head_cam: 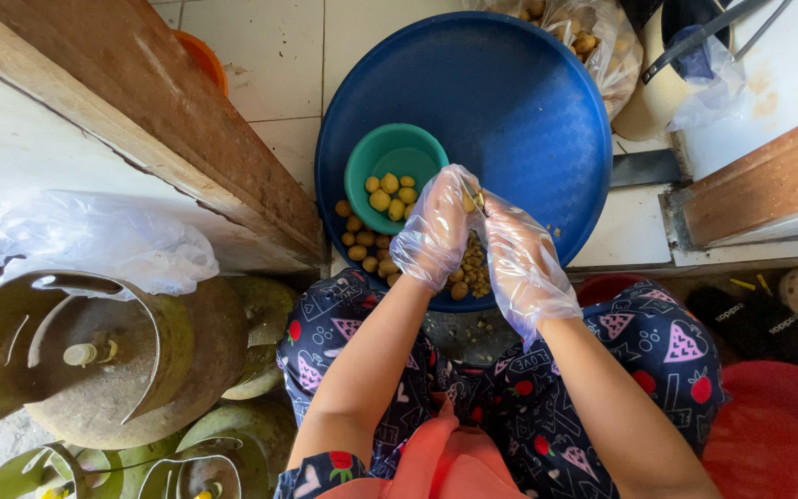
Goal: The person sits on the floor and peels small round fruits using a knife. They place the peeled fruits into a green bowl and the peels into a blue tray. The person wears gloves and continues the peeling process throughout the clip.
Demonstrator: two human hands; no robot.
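Observation:
Both my hands wear clear plastic gloves and meet over a large blue round tray [510,102]. My left hand [436,226] pinches a small yellow-brown round tuber [466,200] between its fingers. My right hand [521,259] closes around a thin knife [478,198] whose tip touches that tuber. A teal bowl [390,152] on the tray holds several peeled yellow tubers [390,191]. More brown unpeeled ones [362,245] and a heap of peelings [471,268] lie at the tray's near edge, partly hidden by my hands.
A wooden beam [168,111] runs along the left. Green gas cylinders [94,360] stand at lower left under a clear plastic bag [85,236]. A plastic bag of tubers [593,42] lies behind the tray. A red basin [778,434] is at lower right.

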